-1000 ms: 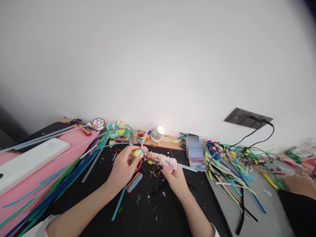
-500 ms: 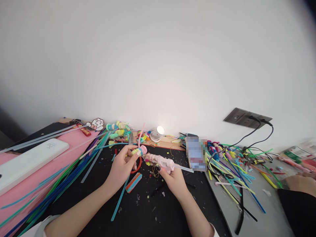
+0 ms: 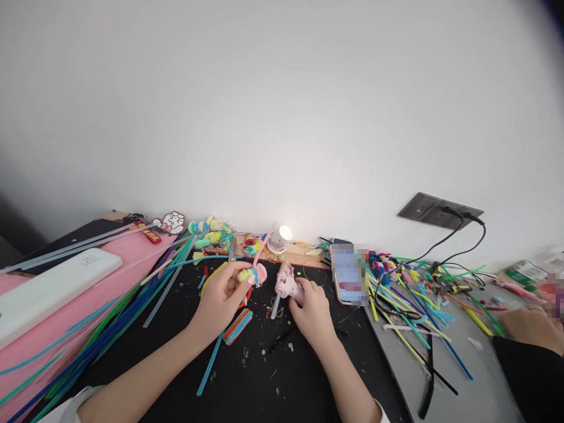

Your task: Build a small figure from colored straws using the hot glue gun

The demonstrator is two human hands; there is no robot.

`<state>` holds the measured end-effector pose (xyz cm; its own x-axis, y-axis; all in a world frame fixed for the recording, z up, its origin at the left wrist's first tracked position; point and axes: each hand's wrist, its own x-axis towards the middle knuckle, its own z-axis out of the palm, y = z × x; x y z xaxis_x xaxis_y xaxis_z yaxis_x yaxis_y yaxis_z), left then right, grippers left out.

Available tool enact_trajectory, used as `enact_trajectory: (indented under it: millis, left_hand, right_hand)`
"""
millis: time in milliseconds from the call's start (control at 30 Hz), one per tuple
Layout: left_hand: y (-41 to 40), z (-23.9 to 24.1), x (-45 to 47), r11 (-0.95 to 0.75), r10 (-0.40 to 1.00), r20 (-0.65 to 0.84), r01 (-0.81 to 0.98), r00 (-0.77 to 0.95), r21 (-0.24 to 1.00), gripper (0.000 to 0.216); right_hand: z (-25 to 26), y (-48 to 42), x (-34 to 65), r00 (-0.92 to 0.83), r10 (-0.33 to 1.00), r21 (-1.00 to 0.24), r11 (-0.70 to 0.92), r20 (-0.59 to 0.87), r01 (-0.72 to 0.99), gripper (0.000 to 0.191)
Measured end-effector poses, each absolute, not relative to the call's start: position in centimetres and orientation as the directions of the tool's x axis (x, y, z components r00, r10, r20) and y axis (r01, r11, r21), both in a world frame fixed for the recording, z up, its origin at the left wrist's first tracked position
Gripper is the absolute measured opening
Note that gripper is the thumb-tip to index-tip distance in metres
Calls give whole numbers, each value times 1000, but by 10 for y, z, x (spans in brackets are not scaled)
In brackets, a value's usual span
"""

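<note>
A: Head view, the only view. Principal items, taken from the white cup (image 3: 280, 241)?

B: Item, one fuzzy piece (image 3: 252, 275), banded yellow, blue and pink. It lay on the near side of the cup and to its left, long axis roughly crosswise, pink end to the right. A pink stem (image 3: 265, 242) slanted up from it towards the cup. Item, one pale-pink glue gun (image 3: 286, 286), straight on the near side of the cup, barrel aimed cupward, a translucent stick (image 3: 275, 306) protruding behind.

A: The hands?

B: Left hand (image 3: 225, 289): fingers pinched on the fuzzy piece. Right hand (image 3: 312, 302): curled round the gun's handle. The pink end faced the gun across a small gap, the left hand being farther from the gun than the right. Whether the gun also rested on anything could not be told.

A: Surface and room?

B: One black tabletop (image 3: 273, 388), specked, nearward of the cup. One striped bundle (image 3: 238, 326), nearward and left of it. One phone (image 3: 348, 273), right of it. Farther right, a co-worker's hand (image 3: 531, 329). One pale wall (image 3: 282, 117) rose behind the cup.
</note>
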<state>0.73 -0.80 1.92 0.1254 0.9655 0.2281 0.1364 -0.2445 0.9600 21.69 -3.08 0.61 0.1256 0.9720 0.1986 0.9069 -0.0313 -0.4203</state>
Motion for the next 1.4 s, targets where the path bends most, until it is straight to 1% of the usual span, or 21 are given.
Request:
enact_trajectory:
  millis: [67,100,167,233,300,333,400,433,467,533,700,900,1100,1267,1400]
  left_hand:
    - [-9,17,6,-314,944,282,197,172,929,18]
    - [-9,16,6,-358,928,317,234,195,904,18]
    - [-10,17,4,-453,885,378,316,271,834,17]
    - [-12,19,4,-538,829,396,371,395,757,19]
    - [-15,23,4,-604,766,376,386,521,697,22]
    - [-16,24,4,-629,740,365,390,564,673,23]
    - [-17,25,5,-659,711,354,400,607,637,24]
    - [-17,26,5,-664,708,354,405,612,628,24]
    - [-17,26,5,-663,710,354,409,609,626,24]
    - [-16,25,5,-643,731,352,418,585,641,23]
    - [-13,20,6,-577,792,352,425,499,697,19]
    - [-11,17,7,-541,832,375,449,409,711,19]
    - [-9,14,7,-493,866,377,435,328,754,15]
    - [-7,8,9,-428,902,357,402,241,809,15]
    - [-7,9,10,-387,921,338,364,193,847,16]
  right_hand:
    - [7,-33,215,141,965,-392,-44,223,919,47]
    - [9,-35,214,141,956,-405,-26,257,914,49]
    - [15,-37,213,109,934,-493,78,339,866,47]
    - [21,-39,212,39,904,-614,257,425,746,41]
    - [24,-41,212,-2,879,-716,389,477,580,33]
    - [25,-41,211,-5,872,-754,427,490,500,26]
    - [23,-41,209,18,869,-810,453,494,373,12]
    - [22,-41,208,37,867,-824,459,497,331,9]
    - [20,-41,207,55,863,-832,464,502,305,10]
    - [18,-41,207,78,850,-826,479,521,297,14]
    - [19,-43,206,51,830,-780,498,555,378,12]
    - [26,-45,202,-39,759,-670,597,650,442,14]
    - [20,-45,203,-130,751,-622,619,647,480,15]
    - [21,-46,200,-195,707,-563,673,679,480,17]
    - [22,-46,197,-224,695,-532,684,684,498,21]
